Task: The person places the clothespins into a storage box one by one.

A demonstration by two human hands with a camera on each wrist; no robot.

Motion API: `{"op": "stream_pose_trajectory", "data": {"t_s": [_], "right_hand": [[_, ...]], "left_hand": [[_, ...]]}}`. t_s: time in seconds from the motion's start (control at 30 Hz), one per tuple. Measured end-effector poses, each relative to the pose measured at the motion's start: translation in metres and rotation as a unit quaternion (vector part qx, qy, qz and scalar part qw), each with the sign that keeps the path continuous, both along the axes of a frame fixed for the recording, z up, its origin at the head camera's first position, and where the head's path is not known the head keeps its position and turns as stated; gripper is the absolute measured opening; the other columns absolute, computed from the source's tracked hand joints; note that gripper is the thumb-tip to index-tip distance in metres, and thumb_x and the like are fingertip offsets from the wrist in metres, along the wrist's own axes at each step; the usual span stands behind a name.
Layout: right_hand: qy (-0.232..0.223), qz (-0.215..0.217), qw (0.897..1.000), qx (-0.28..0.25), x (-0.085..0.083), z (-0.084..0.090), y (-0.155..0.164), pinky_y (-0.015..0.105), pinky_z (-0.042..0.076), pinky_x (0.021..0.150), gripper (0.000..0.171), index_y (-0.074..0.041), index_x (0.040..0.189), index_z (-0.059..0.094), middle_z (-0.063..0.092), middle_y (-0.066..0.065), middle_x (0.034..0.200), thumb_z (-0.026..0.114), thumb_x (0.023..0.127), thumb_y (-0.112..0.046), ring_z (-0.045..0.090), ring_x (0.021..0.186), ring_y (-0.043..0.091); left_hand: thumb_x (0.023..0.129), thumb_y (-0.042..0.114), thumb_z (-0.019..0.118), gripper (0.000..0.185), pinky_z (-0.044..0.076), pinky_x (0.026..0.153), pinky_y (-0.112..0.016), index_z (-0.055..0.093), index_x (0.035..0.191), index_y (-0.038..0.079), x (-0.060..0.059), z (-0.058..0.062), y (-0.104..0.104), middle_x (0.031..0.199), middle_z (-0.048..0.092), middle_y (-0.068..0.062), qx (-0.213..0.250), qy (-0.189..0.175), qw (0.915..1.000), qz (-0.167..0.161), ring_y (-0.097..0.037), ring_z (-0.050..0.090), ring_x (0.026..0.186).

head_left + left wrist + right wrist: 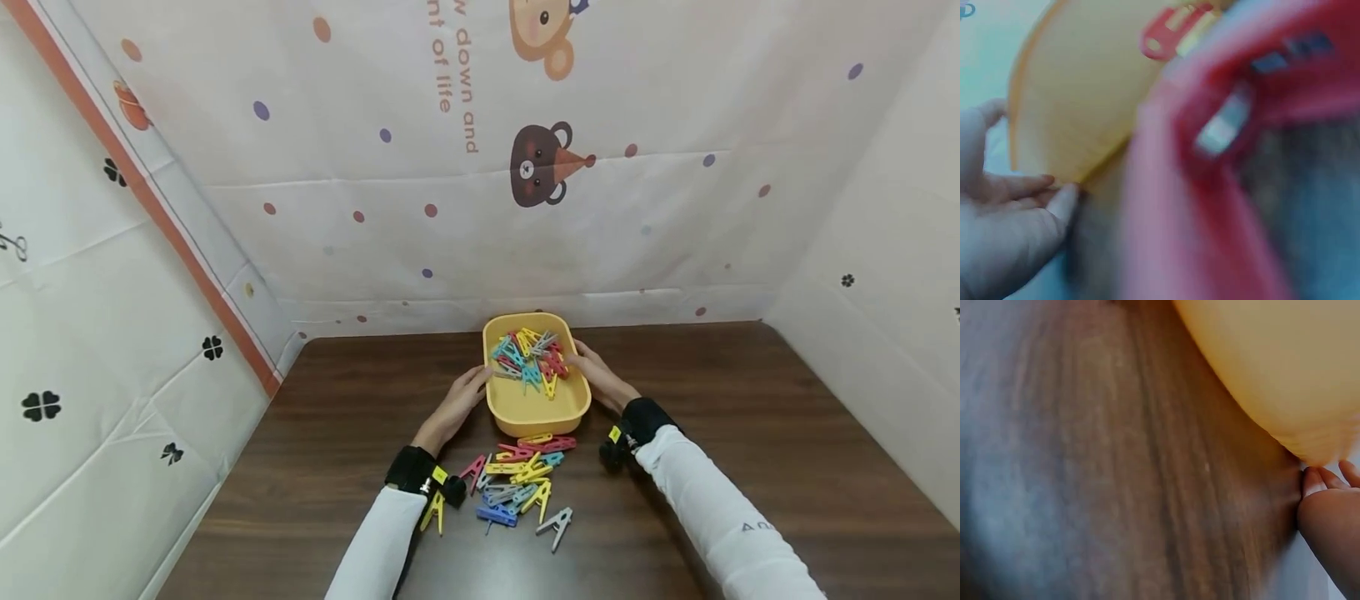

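Observation:
Both hands hold a yellow plastic basin (pixel 534 408), one at each side. My left hand (pixel 456 406) grips its left wall, thumb at the rim in the head view; in the left wrist view its fingers (pixel 1019 187) meet the basin's edge. On the opposite side, my right hand (pixel 602 380) grips with the thumb over the rim. Clothespins (pixel 530 358) in red, yellow, teal and grey lie bunched in the basin's far half. Just in front of it, a loose pile of clothespins (pixel 517 471) rests on the table. A blurred red clothespin (pixel 1166 162) fills much of the left wrist view.
The dark wooden table (pixel 720 400) extends to both sides. Close behind the basin, a white printed cloth (pixel 465 250) hangs along the back edge. A grey clothespin (pixel 557 525) lies nearest the front, and a yellow one (pixel 435 510) sits beside the left wrist.

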State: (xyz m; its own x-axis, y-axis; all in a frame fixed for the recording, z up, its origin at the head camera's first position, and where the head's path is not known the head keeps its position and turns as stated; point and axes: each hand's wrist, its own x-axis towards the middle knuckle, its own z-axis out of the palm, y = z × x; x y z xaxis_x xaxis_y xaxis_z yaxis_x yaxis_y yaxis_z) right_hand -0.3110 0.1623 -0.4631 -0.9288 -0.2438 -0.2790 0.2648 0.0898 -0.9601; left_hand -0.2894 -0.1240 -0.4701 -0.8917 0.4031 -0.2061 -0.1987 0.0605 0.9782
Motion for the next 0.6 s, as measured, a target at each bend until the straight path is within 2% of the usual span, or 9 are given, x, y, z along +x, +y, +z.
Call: {"op": "stream_pose_trajectory", "data": {"t_s": [0.1, 0.17, 0.23, 0.3, 0.37, 0.4, 0.47, 0.53, 0.6], "right_hand": [[0.001, -0.015, 1.0, -0.001, 0.001, -0.002, -0.001, 0.051, 0.037, 0.119, 0.071, -0.008, 0.165, 0.003, 0.025, 0.026, 0.164, 0.039, 0.105, -0.018, 0.036, 0.147, 0.039], [0.0, -0.017, 1.0, -0.006, 0.0, -0.003, -0.004, 0.051, 0.037, 0.12, 0.07, -0.007, 0.165, 0.004, 0.025, 0.026, 0.164, 0.039, 0.105, -0.017, 0.036, 0.147, 0.038], [0.002, -0.015, 1.0, -0.009, -0.001, -0.002, -0.008, 0.049, 0.037, 0.12, 0.07, -0.007, 0.165, 0.004, 0.024, 0.026, 0.165, 0.039, 0.104, -0.016, 0.036, 0.148, 0.037], [0.003, -0.017, 1.0, -0.007, -0.001, -0.002, -0.011, 0.049, 0.037, 0.12, 0.071, -0.006, 0.165, 0.005, 0.023, 0.026, 0.165, 0.039, 0.104, -0.015, 0.035, 0.149, 0.037], [0.001, -0.025, 1.0, -0.005, 0.0, -0.002, -0.012, 0.05, 0.036, 0.121, 0.071, -0.007, 0.165, 0.006, 0.023, 0.026, 0.165, 0.04, 0.103, -0.015, 0.035, 0.148, 0.037], [0.0, -0.03, 1.0, -0.003, 0.001, -0.002, -0.011, 0.05, 0.036, 0.121, 0.07, -0.007, 0.165, 0.006, 0.023, 0.026, 0.165, 0.04, 0.103, -0.015, 0.036, 0.148, 0.037], [-0.002, -0.039, 0.999, 0.0, 0.003, -0.002, -0.01, 0.051, 0.035, 0.121, 0.07, -0.006, 0.164, 0.007, 0.024, 0.026, 0.165, 0.04, 0.104, -0.015, 0.037, 0.147, 0.038], [0.0, -0.044, 0.999, 0.0, 0.004, -0.002, -0.008, 0.051, 0.035, 0.121, 0.069, -0.007, 0.164, 0.008, 0.025, 0.026, 0.164, 0.04, 0.104, -0.015, 0.037, 0.147, 0.037], [0.004, -0.047, 0.999, 0.002, 0.005, -0.001, -0.006, 0.051, 0.035, 0.121, 0.069, -0.007, 0.164, 0.009, 0.025, 0.026, 0.165, 0.041, 0.104, -0.016, 0.037, 0.147, 0.037]], "left_hand": [[0.109, 0.041, 0.046, 0.061, 0.03, 0.124, -0.051, 0.042, 0.153, -0.003, 0.011, 0.017, -0.01, 0.16, 0.04, -0.021, -0.085, 0.01, 0.9951, -0.05, -0.035, 0.033, 0.153], [0.108, 0.041, 0.05, 0.058, 0.034, 0.121, -0.054, 0.05, 0.148, -0.001, 0.03, 0.031, -0.023, 0.155, 0.048, -0.021, -0.179, 0.05, 0.9787, -0.087, -0.038, 0.04, 0.148], [0.106, 0.039, 0.054, 0.054, 0.039, 0.116, -0.058, 0.056, 0.143, 0.0, 0.056, 0.043, -0.036, 0.148, 0.055, -0.022, -0.269, 0.114, 0.9482, -0.125, -0.041, 0.048, 0.141], [0.103, 0.038, 0.059, 0.053, 0.042, 0.111, -0.062, 0.058, 0.142, 0.001, 0.086, 0.048, -0.044, 0.147, 0.056, -0.023, -0.343, 0.179, 0.9086, -0.156, -0.043, 0.05, 0.138], [0.102, 0.035, 0.063, 0.052, 0.046, 0.106, -0.062, 0.058, 0.142, 0.002, 0.111, 0.049, -0.047, 0.148, 0.054, -0.024, -0.39, 0.234, 0.8715, -0.183, -0.044, 0.051, 0.136], [0.101, 0.032, 0.064, 0.05, 0.049, 0.103, -0.061, 0.058, 0.141, 0.002, 0.122, 0.049, -0.047, 0.147, 0.054, -0.024, -0.406, 0.256, 0.8564, -0.19, -0.043, 0.053, 0.135], [0.099, 0.028, 0.068, 0.047, 0.054, 0.096, -0.057, 0.06, 0.14, 0.005, 0.14, 0.047, -0.046, 0.146, 0.055, -0.022, -0.443, 0.301, 0.823, -0.189, -0.039, 0.056, 0.132], [0.097, 0.021, 0.071, 0.041, 0.059, 0.086, -0.049, 0.064, 0.135, 0.007, 0.15, 0.044, -0.044, 0.138, 0.062, -0.017, -0.472, 0.344, 0.7941, -0.167, -0.033, 0.062, 0.122], [0.093, 0.014, 0.074, 0.037, 0.061, 0.077, -0.042, 0.067, 0.129, 0.007, 0.154, 0.041, -0.043, 0.124, 0.067, -0.013, -0.49, 0.379, 0.7721, -0.142, -0.027, 0.066, 0.11]]}}
